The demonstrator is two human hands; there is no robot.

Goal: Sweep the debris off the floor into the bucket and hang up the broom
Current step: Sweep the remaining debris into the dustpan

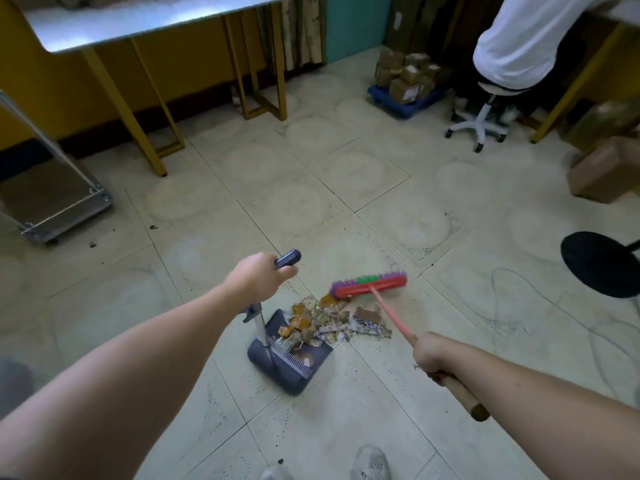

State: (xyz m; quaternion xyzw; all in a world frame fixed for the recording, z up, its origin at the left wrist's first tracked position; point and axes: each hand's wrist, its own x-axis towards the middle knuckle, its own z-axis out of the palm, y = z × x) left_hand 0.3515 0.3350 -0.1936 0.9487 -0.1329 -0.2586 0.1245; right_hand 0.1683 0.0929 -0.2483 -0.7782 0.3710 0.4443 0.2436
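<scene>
My left hand [258, 280] grips the dark blue top of a long-handled dustpan [291, 367], which stands on the tiled floor with its mouth toward the debris. A pile of torn paper and brown scraps [332, 325] lies at the pan's lip, and some of it is inside the pan. My right hand [433, 355] holds the pink and wooden handle of the broom. The broom head [369, 286], red with purple and green bristles, rests on the floor just beyond the pile.
A metal-topped table on yellow legs [138, 109] stands at the back left, with a platform trolley [59, 209] at the left. A seated person on a white stool [485, 112], stacked parcels [405, 77], a cardboard box [602, 171] and a black stool seat [602, 265] are at the right. A cable [540, 299] lies on the floor.
</scene>
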